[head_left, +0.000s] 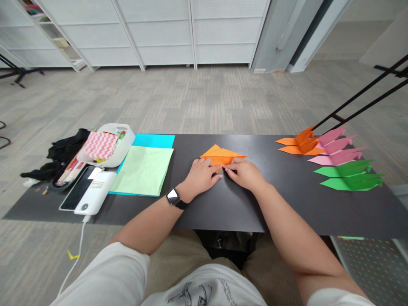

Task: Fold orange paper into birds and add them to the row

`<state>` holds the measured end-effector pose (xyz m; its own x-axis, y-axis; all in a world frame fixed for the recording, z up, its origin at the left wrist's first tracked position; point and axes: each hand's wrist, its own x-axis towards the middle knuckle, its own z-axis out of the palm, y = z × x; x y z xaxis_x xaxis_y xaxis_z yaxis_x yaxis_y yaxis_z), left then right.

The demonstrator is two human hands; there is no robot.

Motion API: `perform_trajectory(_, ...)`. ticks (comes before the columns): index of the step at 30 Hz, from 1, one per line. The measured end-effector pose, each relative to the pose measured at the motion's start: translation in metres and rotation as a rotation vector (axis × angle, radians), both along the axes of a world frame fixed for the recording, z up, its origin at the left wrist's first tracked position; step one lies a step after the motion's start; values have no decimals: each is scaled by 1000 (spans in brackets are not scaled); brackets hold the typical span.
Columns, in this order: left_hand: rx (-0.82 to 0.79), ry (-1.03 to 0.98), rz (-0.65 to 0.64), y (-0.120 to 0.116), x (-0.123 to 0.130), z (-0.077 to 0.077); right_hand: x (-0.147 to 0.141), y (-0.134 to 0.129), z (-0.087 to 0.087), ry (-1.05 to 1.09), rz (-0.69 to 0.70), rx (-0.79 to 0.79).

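Observation:
A folded sheet of orange origami paper [223,154] lies on the dark table in front of me, its upper edge spread into wide points and a small tip pointing toward me. My left hand [202,176], with a black watch on its wrist, holds the paper's lower left part, fingers bent over it and thumb near the lower tip. From the other side my right hand [244,172] pinches the lower right edge close to that tip. The fingers of both hands cover part of the lower folds.
Folded paper birds in orange [301,142], pink [338,146] and green [350,175] stand at the right. Pale green paper [142,170] lies over blue paper [156,140] at the left. Beyond are a white box [126,142], a phone [78,191], a white power bank [95,193] and black cloth [65,148].

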<state>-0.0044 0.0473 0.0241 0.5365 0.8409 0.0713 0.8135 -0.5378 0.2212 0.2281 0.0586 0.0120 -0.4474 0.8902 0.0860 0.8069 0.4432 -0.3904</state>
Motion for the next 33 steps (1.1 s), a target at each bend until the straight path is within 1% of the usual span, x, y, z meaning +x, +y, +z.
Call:
perform_trajectory(6,11,21,86,0,-2,3,1,2,2,5,6,-17)
perform_trajectory(11,-12,19,201,6,-15,7,0,2,4,23,7,-19)
perform_trajectory(15,-22,79,268,11,-24,14,1,2,3,35,5,-22)
perform_trajectory(18,-26,105,307,13,-28,15,2,2,2,49,14,-24)
perform_trajectory(23,18,95,351,18,-35,11,2,3,3,51,23,-27)
perform_trajectory(27,88,85,384,20,-39,16,2,3,4,26,35,-25)
perform_trajectory(28,104,47,360,20,-38,17,2,3,4,22,36,-24)
perform_trajectory(29,116,-10,310,19,-36,18,2,4,3,20,37,-22)
perform_trajectory(31,111,-149,132,18,-31,17,3,4,3,23,37,-22)
perform_trajectory(33,59,-252,-73,16,-23,12,3,5,2,26,41,-24)
